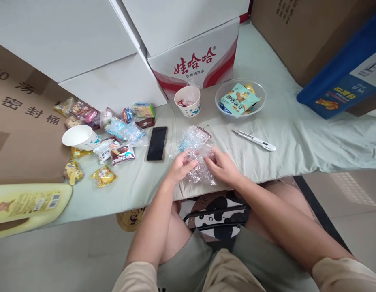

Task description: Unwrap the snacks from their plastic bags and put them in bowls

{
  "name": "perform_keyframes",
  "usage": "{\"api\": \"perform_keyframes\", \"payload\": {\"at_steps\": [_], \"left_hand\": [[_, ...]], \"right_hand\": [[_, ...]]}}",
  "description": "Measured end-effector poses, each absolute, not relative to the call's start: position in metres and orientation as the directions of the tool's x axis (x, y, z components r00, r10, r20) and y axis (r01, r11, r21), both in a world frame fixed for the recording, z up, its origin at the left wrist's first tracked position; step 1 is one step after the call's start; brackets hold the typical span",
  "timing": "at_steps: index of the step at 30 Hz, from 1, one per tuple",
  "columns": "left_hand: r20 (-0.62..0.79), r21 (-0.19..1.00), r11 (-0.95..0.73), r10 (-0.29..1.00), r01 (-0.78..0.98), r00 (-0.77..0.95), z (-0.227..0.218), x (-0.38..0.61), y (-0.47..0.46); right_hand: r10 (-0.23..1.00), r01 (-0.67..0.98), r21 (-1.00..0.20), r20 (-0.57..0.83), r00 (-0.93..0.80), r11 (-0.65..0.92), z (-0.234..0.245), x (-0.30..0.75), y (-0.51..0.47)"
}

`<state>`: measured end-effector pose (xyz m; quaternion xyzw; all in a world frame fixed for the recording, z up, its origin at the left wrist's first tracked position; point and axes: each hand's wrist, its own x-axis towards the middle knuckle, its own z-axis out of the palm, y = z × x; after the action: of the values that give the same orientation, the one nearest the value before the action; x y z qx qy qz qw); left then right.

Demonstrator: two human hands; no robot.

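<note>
Crumpled clear plastic wrapping lies at the front of the cloth-covered table, between my hands. My left hand has its fingers closed on the wrapping's left side. On the opposite side, my right hand pinches the same plastic. A light-blue patch shows through the wrapping's far part, with a dark reddish-brown piece behind it. What the plastic encloses, if anything, I cannot make out. Left of it lies a black phone, and to the right a white utility knife.
Behind stand a paper cup with red-and-clear contents and a clear bowl of snack packets. Several wrapped snacks and a tipped paper cup lie left. Cardboard boxes, a yellow jug and a blue container border the table.
</note>
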<state>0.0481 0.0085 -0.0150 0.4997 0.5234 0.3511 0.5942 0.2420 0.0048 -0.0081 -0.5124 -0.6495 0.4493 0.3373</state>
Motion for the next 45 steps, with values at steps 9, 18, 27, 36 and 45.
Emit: {"api": "perform_keyframes", "payload": {"at_steps": [9, 18, 27, 36, 45], "left_hand": [[-0.284, 0.952, 0.296, 0.949, -0.077, 0.138, -0.009, 0.051, 0.006], [-0.326, 0.872, 0.393, 0.911, -0.290, 0.254, -0.001, 0.044, 0.007], [-0.236, 0.962, 0.257, 0.953, -0.096, 0.187, -0.004, 0.049, 0.009], [-0.261, 0.962, 0.274, 0.934, -0.020, 0.245, -0.013, 0.048, 0.008], [-0.251, 0.967, 0.253, 0.941, 0.016, 0.226, -0.014, 0.048, 0.009]], "right_hand": [[0.914, -0.008, -0.992, -0.114, -0.388, -0.127, -0.020, 0.244, 0.004], [0.946, -0.257, -0.949, -0.097, -0.311, -0.182, -0.017, 0.242, 0.009], [0.931, -0.161, -0.970, -0.117, -0.344, -0.182, -0.022, 0.245, 0.010], [0.942, -0.133, -0.978, -0.110, -0.316, -0.159, -0.014, 0.242, 0.010], [0.933, -0.101, -0.983, -0.113, -0.342, -0.156, -0.016, 0.244, 0.010]]}}
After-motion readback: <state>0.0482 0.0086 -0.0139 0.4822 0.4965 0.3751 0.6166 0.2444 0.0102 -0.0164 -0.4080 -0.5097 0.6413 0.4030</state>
